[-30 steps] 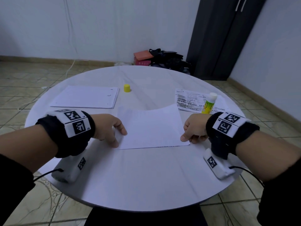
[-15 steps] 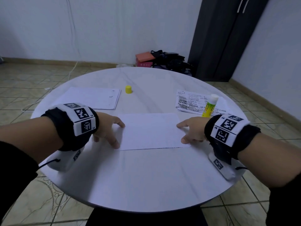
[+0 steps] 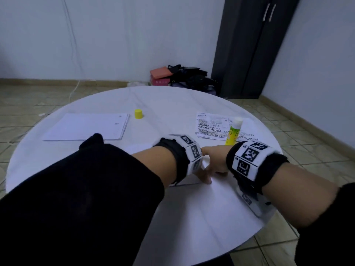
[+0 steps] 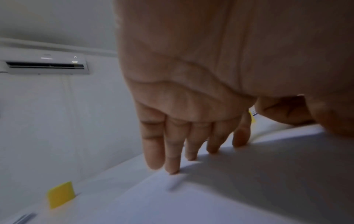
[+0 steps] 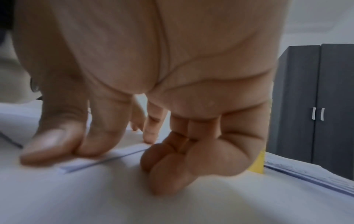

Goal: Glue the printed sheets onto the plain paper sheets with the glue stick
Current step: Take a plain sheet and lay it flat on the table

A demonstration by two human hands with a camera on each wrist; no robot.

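Observation:
A white sheet point(image 3: 141, 148) lies flat at the table's near middle, mostly hidden under my arms. My left hand point(image 3: 203, 175) reaches across it, and in the left wrist view its straight fingers point(image 4: 172, 151) press on the sheet point(image 4: 210, 197). My right hand point(image 3: 215, 160) is right beside it; thumb and index point(image 5: 57, 144) press the sheet's right edge point(image 5: 114, 157), and the other fingers are curled on the table. The uncapped glue stick point(image 3: 233, 131) stands upright on the printed sheets point(image 3: 211, 127) behind my right wrist. Plain sheets point(image 3: 86, 127) are stacked at the left.
The yellow glue cap point(image 3: 138, 113) stands on the round white table point(image 3: 172, 100) between the two stacks, also low in the left wrist view as a yellow cap point(image 4: 60, 194). Bags point(image 3: 188, 75) and a dark cabinet point(image 3: 249, 45) are behind the table.
My left hand has swept from the sheet's left edge across it to the right, ending beside my right hand. The sheet's raised far edge has gone flat. The right hand stayed at the right edge.

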